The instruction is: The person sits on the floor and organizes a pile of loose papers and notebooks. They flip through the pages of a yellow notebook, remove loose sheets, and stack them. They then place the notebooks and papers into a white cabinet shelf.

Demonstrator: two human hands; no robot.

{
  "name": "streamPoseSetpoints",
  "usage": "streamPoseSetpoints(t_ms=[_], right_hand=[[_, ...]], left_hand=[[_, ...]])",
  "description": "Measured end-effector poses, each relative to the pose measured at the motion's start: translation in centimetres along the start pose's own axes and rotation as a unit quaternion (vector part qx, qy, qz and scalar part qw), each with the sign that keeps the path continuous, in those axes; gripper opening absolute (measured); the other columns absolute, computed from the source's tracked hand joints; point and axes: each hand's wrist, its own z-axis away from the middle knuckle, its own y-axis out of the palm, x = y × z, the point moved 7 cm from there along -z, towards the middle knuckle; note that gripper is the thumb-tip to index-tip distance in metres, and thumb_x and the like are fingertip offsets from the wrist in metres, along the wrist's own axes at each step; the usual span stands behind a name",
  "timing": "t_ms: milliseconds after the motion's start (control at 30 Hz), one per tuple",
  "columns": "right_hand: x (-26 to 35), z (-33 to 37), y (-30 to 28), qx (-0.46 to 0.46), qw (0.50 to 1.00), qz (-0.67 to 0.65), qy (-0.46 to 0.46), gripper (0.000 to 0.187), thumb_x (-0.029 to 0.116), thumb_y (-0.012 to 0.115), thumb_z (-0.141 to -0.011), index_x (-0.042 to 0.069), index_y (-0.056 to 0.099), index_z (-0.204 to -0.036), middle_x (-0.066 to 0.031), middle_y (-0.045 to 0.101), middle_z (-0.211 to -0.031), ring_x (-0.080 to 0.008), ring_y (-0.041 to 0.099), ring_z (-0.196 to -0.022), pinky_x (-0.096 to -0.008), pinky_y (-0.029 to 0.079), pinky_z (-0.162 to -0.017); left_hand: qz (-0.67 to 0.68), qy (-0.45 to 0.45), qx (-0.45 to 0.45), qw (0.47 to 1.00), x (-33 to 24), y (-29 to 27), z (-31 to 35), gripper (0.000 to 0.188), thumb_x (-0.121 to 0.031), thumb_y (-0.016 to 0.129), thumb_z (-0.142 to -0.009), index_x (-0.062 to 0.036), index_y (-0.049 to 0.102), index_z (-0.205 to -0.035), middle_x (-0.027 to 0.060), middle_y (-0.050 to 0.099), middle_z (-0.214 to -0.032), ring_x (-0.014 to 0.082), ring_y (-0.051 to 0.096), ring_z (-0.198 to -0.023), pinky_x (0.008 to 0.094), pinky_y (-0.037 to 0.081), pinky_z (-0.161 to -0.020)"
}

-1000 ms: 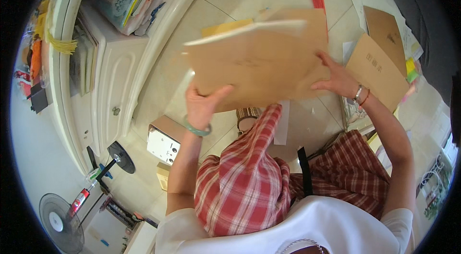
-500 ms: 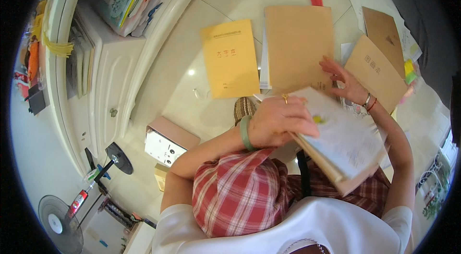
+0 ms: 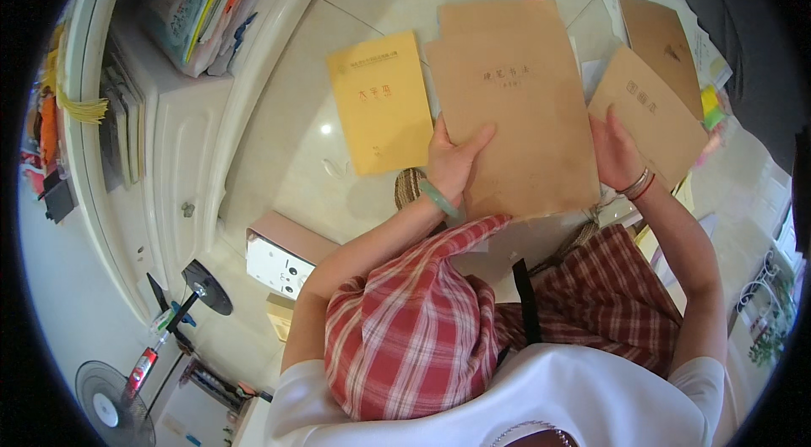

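Brown in cover, a notebook point(image 3: 522, 130) is being held above the tiled floor point(image 3: 291, 130), partly hiding another brown book point(image 3: 498, 16). Its left edge is being clamped by the left hand point(image 3: 456, 161); its right edge is being touched by the right hand point(image 3: 618, 153), whose grip cannot be told. Nearby, a yellow booklet point(image 3: 382, 109) is lying flat.

White short-sleeved top point(image 3: 372, 403), red plaid bottoms point(image 3: 405, 341), green bangle point(image 3: 438, 199)
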Motion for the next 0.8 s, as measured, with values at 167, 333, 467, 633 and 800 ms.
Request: streamPoseSetpoints(t_ms=[167,333,467,633,800], right_hand=[[2.5,0.6,-4.4,-0.122,0.966,0.228,-0.022,0.046,0.008,0.065,-0.082,0.001,0.050,-0.124,-0.0077,0.061,-0.116,-0.0177,0.061,-0.101,-0.0325,0.049,-0.088],[8.0,1.9,-11.5,-0.198,0.938,0.260,-0.118,0.038,0.011,0.065,-0.083,0.003,0.054,-0.118,-0.0074,0.063,-0.111,-0.0178,0.062,-0.098,-0.0318,0.050,-0.086],[9.1,2.9,-15.5,-0.258,0.927,0.216,-0.168,0.034,0.012,0.065,-0.083,0.004,0.055,-0.115,-0.0074,0.062,-0.110,-0.0183,0.061,-0.101,-0.0328,0.050,-0.088],[8.7,4.5,-19.3,-0.250,0.951,0.104,-0.152,0.032,0.017,0.061,-0.086,0.003,0.055,-0.115,-0.0084,0.061,-0.110,-0.0198,0.061,-0.100,-0.0346,0.049,-0.090],[9.7,4.6,-19.3,-0.227,0.961,0.075,-0.136,0.033,0.021,0.059,-0.088,0.003,0.055,-0.115,-0.0094,0.061,-0.112,-0.0204,0.060,-0.102,-0.0351,0.049,-0.091]], left_hand=[[-0.162,-0.090,0.126,0.974,2.1,-0.4,-1.5,0.049,-0.028,0.061,-0.090,-0.0019,0.042,-0.128,0.0120,0.054,-0.125,0.0200,0.054,-0.112,0.0327,0.045,-0.093],[-0.756,0.314,0.213,0.533,2.4,1.7,-0.7,0.055,-0.030,0.057,-0.088,-0.0100,0.038,-0.136,0.0179,0.036,-0.141,0.0294,0.036,-0.131,0.0413,0.031,-0.105],[-0.841,0.333,0.192,0.381,4.8,1.3,-0.9,0.056,-0.019,0.059,-0.086,-0.0159,0.038,-0.138,0.0174,0.033,-0.145,0.0274,0.037,-0.132,0.0430,0.032,-0.105],[-0.661,0.173,0.186,0.706,-0.3,-2.1,-5.0,0.035,-0.015,0.057,-0.088,-0.0096,0.055,-0.123,0.0130,0.061,-0.115,0.0243,0.061,-0.101,0.0385,0.048,-0.087],[-0.276,0.069,-0.050,0.957,-7.8,-5.2,-5.8,0.018,-0.014,0.061,-0.090,0.0003,0.064,-0.101,0.0045,0.067,-0.087,0.0070,0.057,-0.076,0.0243,0.048,-0.065]])
